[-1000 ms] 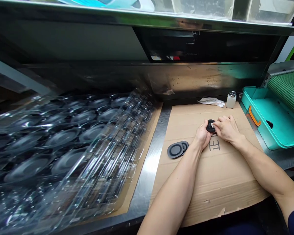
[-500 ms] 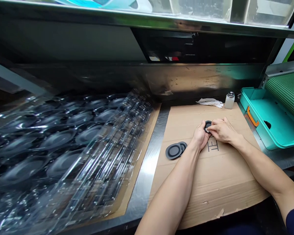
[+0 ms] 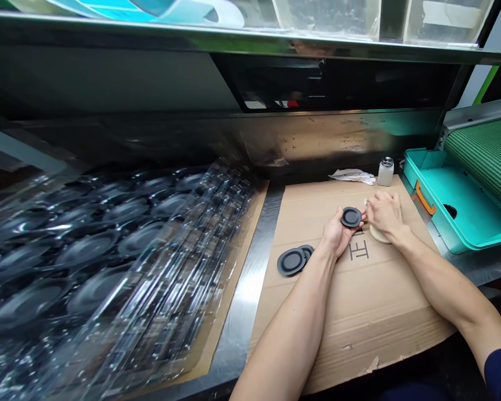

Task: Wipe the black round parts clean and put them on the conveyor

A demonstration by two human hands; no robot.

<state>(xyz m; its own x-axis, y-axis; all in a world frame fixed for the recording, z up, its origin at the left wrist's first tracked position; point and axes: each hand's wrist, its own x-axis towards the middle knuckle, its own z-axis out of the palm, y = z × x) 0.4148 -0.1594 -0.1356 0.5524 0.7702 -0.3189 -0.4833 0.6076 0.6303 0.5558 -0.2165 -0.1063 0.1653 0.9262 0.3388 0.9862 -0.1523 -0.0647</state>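
My left hand (image 3: 336, 234) holds a small black round disc (image 3: 351, 216) by its edge, face up, above the cardboard sheet (image 3: 359, 289). My right hand (image 3: 384, 214) is just right of the disc, fingers curled around a small white piece that is mostly hidden. Under the right wrist lies a pale round pad (image 3: 378, 236). Two more black discs (image 3: 294, 259) lie overlapping on the cardboard, left of my left hand.
Stacked clear plastic trays (image 3: 108, 262) holding black discs fill the left. A small white bottle (image 3: 386, 171) and a white cloth (image 3: 353, 175) sit at the back. A teal bin (image 3: 451, 200) with an orange handle stands right, beside a green belt (image 3: 488, 156).
My right hand has drawn away to the right from the disc it was working on. The disc now shows fully in my left hand, and the pale pad has come into view.
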